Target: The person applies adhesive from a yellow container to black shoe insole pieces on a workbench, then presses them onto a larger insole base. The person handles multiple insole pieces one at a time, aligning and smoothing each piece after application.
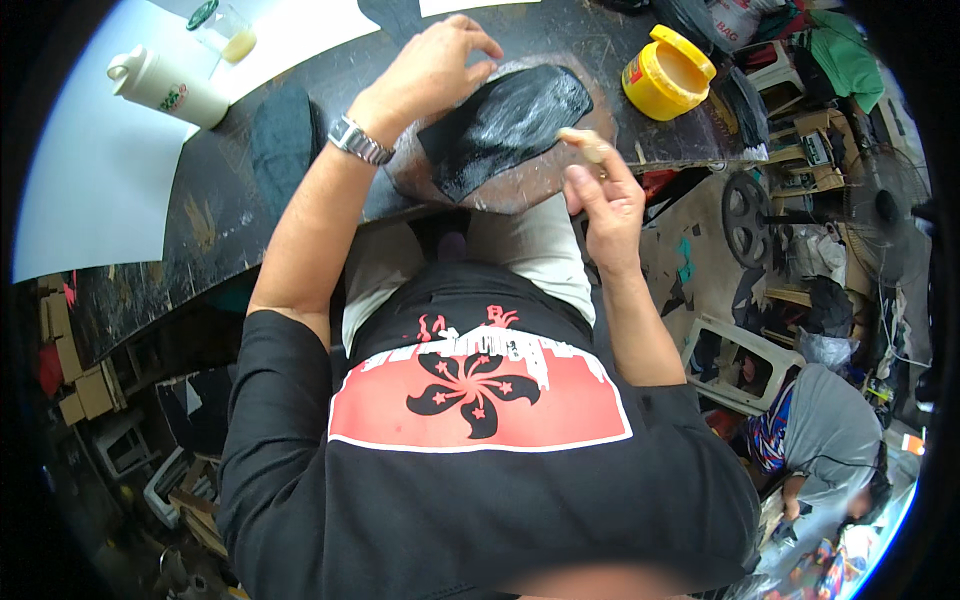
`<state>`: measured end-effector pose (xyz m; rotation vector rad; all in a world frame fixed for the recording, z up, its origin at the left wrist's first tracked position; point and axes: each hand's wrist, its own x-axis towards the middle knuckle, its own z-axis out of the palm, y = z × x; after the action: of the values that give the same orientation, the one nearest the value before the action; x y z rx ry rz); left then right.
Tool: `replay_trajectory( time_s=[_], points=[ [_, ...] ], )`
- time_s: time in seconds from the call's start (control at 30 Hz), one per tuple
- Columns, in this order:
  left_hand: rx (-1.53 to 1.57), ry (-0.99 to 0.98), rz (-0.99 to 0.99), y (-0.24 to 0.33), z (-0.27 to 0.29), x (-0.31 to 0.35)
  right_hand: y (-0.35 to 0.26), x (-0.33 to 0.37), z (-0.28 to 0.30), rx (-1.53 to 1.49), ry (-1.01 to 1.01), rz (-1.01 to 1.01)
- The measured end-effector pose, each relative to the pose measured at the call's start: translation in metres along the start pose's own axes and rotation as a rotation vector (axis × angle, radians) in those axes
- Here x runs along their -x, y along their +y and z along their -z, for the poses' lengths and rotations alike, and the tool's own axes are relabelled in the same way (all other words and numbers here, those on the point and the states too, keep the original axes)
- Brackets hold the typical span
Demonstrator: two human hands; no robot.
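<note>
A black sole-shaped piece (510, 125) lies flat on a smeared brownish sheet (520, 190) at the table's near edge. Its surface has whitish, wet-looking streaks. My left hand (445, 70), with a metal watch at the wrist, hovers by the piece's upper left end, fingers loosely bent and apart. Just off the right end is my right hand (610, 195); its thumb stands away from the index finger, and a pale yellowish smear shows on the fingers. I make out nothing held in either hand.
A yellow tub (665, 80) of pale paste stands open at the right. Another dark piece (283, 140) lies left, near a white lidded bottle (170, 88) and a glass jar (225, 35). A fan (880, 205), stools and a crouching person (830, 430) are to the right.
</note>
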<state>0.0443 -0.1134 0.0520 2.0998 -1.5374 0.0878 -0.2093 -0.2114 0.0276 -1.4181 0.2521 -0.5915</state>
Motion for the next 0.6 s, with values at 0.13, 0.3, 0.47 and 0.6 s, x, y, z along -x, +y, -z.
replay_trajectory(
  time_s=[0.13, 0.3, 0.47, 0.6],
  points=[
    [0.075, -0.07, -0.047, 0.01, -0.015, -0.008, 0.003, -0.006, 0.011, -0.021, 0.214, 0.105],
    [-0.023, -0.067, -0.171, 0.025, -0.046, -0.03, 0.011, -0.006, 0.014, -0.014, 0.275, 0.099],
    [-0.128, -0.122, -0.216, 0.026, -0.055, -0.045, 0.016, 0.001, 0.018, 0.01, 0.28, 0.083],
    [-0.087, -0.239, -0.197, 0.025, -0.051, -0.051, 0.019, 0.001, 0.023, 0.011, 0.29, 0.076]
  ],
)
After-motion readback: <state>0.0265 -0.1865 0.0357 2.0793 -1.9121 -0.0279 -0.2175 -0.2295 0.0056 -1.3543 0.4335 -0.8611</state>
